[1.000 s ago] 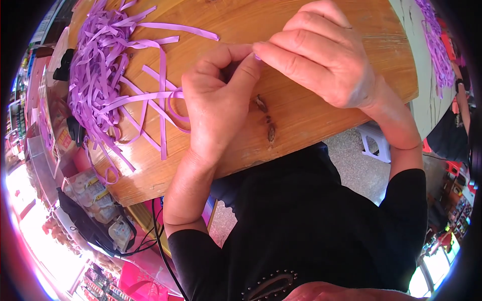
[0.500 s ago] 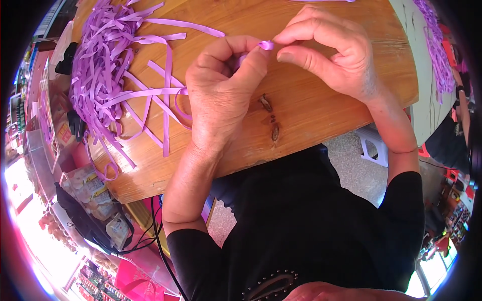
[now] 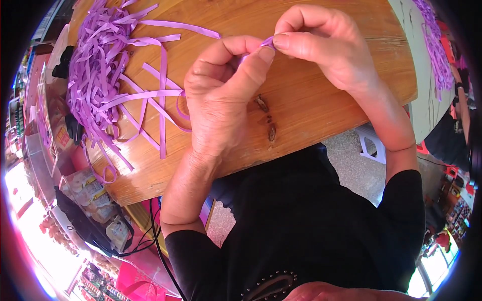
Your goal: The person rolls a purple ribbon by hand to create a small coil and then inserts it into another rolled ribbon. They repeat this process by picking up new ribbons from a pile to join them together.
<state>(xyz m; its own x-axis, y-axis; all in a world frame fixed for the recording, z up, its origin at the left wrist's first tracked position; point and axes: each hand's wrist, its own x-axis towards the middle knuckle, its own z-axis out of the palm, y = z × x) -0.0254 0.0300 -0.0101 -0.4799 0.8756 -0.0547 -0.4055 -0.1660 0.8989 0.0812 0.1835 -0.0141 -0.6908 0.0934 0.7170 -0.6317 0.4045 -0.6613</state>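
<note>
Between my two hands, above the wooden table, is a small folded bit of purple ribbon. My left hand pinches it between thumb and forefinger, the other fingers curled and partly hiding the ribbon in the palm. From the right, the thumb and forefinger of my right hand close on the tip of the same piece. Left of my left hand, loose purple ribbon strips cross one another on the wood, trailing from a large tangled ribbon pile.
A pale table adjoins on the right, with another purple ribbon bundle on it. Beyond it shows another person's arm. A light plastic stool stands under the table edge. Black cables hang at the lower left.
My right hand has moved slightly left; its thumb and forefinger, apart from the ribbon's folded end before, now pinch it. My left hand keeps its hold.
</note>
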